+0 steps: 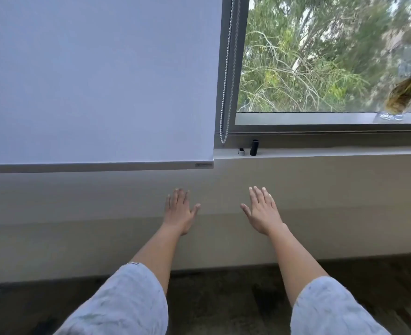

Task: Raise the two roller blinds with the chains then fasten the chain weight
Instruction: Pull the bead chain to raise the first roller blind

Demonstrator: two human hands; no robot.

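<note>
Roller blind [98, 81] fully down; chain [226, 93] hangs right of it. Left hand [179, 211], right hand [262, 211] open, empty. Right grip should take one chain strand, pull steadily.

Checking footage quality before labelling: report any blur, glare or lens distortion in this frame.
Head view: the vase and trees at far right are smeared by blur; the blind's bottom bar and the sill bow with wide-angle distortion; chain and both hands stay sharp; lighting soft, no glare.
</note>
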